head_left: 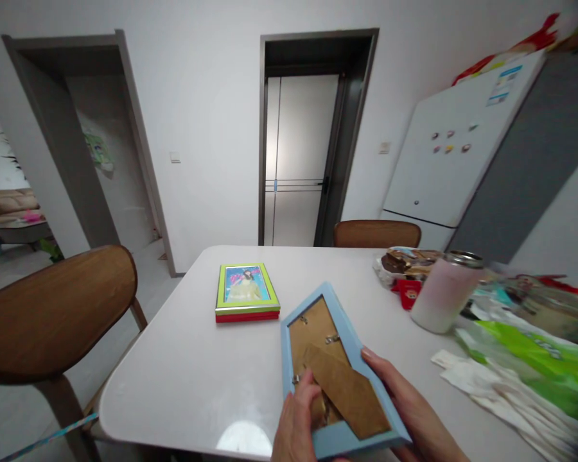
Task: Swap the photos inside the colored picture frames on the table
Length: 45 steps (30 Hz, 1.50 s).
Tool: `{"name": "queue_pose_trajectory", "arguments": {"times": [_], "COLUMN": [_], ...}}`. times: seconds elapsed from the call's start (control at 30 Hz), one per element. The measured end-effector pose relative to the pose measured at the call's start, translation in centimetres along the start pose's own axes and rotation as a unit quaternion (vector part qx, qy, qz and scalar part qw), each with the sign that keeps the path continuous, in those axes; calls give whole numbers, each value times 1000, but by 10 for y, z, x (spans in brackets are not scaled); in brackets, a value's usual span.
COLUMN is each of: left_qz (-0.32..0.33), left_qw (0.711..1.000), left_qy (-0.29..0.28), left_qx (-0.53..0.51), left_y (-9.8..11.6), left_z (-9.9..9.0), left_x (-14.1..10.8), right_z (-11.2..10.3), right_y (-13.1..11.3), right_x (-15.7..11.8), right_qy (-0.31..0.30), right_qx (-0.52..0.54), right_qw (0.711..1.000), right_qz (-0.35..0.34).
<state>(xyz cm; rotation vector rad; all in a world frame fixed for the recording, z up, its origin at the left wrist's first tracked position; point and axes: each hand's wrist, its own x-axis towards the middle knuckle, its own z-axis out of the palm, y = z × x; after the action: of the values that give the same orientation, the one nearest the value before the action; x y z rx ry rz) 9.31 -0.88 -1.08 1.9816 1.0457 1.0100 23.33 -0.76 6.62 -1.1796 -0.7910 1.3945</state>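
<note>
A light blue picture frame (336, 307) is tilted over the near part of the table, its back facing me. Its brown backing board (313, 330) carries small metal clips, and a brown stand flap (347, 391) lies slanted across it. My right hand (409, 404) grips the frame's right side, thumb along the edge. On the lower left side, my left hand (298, 417) holds the frame with its fingers bent over the back, near a clip. Part of its grip is hidden. Left of the frame, a green picture frame (273, 285) with a figure in a dress lies on a red one (248, 316).
The white table (183, 359) has a pink-white tumbler (446, 295), packaged snacks (404, 262), a green plastic package (539, 359) and white cloth gloves (505, 391) on its right. Brown chairs (58, 308) stand at the left and far side. A fridge (443, 141) is behind.
</note>
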Motion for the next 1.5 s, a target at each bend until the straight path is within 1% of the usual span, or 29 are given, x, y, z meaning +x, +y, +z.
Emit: {"name": "queue_pose_trajectory", "arguments": {"times": [0.1, 0.17, 0.23, 0.3, 0.33, 0.37, 0.4, 0.43, 0.5, 0.53, 0.57, 0.6, 0.63, 0.7, 0.77, 0.8, 0.83, 0.9, 0.97, 1.07, 1.17, 1.23, 1.3, 1.33, 1.4, 1.5], "left_qz": [-27, -43, -75, -112, -127, -141, -155, -169, -183, -186, -188, -188, -183, -157, -118, -104, -99, -103, -111, -112, -114, -120, -130, -137, -157, -206], "left_qw": [996, 984, 959, 925, 908, 891, 873, 853, 815, 802, 796, 800, 814, 865, 929, 952, 968, 982, 985, 989, 989, 986, 980, 976, 961, 925], "left_qy": [27, 61, 97, 128, 141, 151, 158, 163, 175, 177, 171, 155, 130, 75, 30, 13, -1, -16, -11, 0, 21, 39, 70, 95, 156, 233], "left_qx": [-81, -159, -255, -339, -373, -404, -434, -466, -521, -540, -549, -548, -535, -471, -351, -286, -230, -158, -132, -101, -96, -110, -132, -144, -168, -219], "left_y": [30, 43, 48, 45, 41, 37, 34, 30, 24, 21, 19, 16, 14, 9, 4, 1, -1, -6, -10, -14, -16, -19, -25, -31, -45, -69], "left_z": [-8, -20, -34, -44, -47, -47, -46, -42, -30, -22, -14, -7, 0, 12, 22, 27, 31, 39, 46, 52, 50, 41, 22, 9, -20, -60], "left_x": [19, 27, 30, 29, 29, 28, 27, 27, 28, 30, 34, 38, 43, 56, 70, 76, 82, 92, 99, 105, 105, 104, 104, 104, 104, 106], "right_z": [15, 20, 16, 4, -3, -12, -20, -28, -42, -49, -56, -65, -75, -99, -122, -133, -141, -152, -155, -154, -152, -147, -135, -125, -95, -32], "right_y": [-2, 7, 24, 44, 54, 63, 69, 73, 73, 69, 64, 57, 50, 36, 25, 21, 18, 15, 15, 17, 17, 15, 13, 13, 15, 24], "right_x": [-3, 0, 7, 15, 18, 20, 22, 23, 24, 25, 27, 30, 34, 47, 61, 69, 76, 88, 97, 107, 113, 115, 117, 119, 124, 138], "right_qy": [-26, -40, -33, 7, 41, 68, 78, 88, 99, 111, 125, 143, 159, 187, 199, 200, 199, 196, 195, 200, 202, 204, 205, 201, 178, 102], "right_qx": [-31, -102, -203, -305, -351, -383, -401, -406, -377, -352, -327, -305, -291, -301, -360, -397, -432, -480, -503, -528, -554, -570, -583, -587, -591, -592], "right_qw": [996, 987, 968, 938, 921, 907, 898, 896, 908, 919, 928, 933, 935, 926, 901, 885, 868, 841, 827, 809, 790, 777, 765, 760, 754, 749], "right_qz": [-76, -115, -146, -163, -165, -163, -163, -161, -151, -142, -132, -124, -124, -132, -135, -139, -142, -154, -160, -163, -168, -171, -183, -194, -227, -280]}}
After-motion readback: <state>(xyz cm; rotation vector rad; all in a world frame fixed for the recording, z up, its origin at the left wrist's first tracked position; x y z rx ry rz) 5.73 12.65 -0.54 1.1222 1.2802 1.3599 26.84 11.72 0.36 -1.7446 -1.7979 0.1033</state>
